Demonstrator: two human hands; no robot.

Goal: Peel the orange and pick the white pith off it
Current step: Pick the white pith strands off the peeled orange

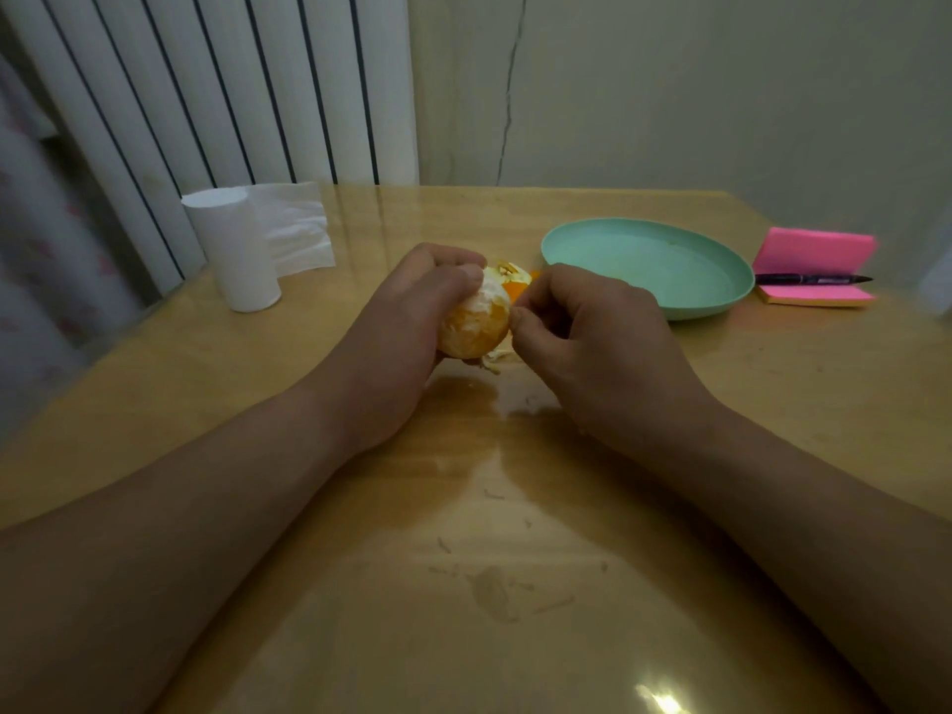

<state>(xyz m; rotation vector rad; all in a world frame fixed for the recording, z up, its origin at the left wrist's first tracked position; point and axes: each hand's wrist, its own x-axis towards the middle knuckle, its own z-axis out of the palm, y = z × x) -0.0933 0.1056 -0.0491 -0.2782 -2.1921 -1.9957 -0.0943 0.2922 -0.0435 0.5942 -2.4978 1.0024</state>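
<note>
A wooden table (515, 584) w/ a glossy top fills the scene; a mint-green plate (644, 265) sits on its far half, a white ribbed radiator (232, 85) well to the plate's left by the wall. A person's two bare forearms reach in from the near edge, meeting just left of the plate's near rim. The left hand (407, 332) curls its fingers round a mostly peeled orange (476, 322) & holds it just off the plate's left rim, low over the tabletop. The right hand (597, 342), btwn orange & plate, has its fingers curled, thumb & forefinger tips pinched together against the side of the fruit facing the plate; what they nip is too small to tell. A white tissue roll (234, 249) stands upright far left of the plate, one sheet trailing. Pink sticky notes (814, 249) lie just right of the plate, a black pen (811, 279) across them. Orange peel scraps (517, 287) lie near the plate's left rim, behind the fruit.
</note>
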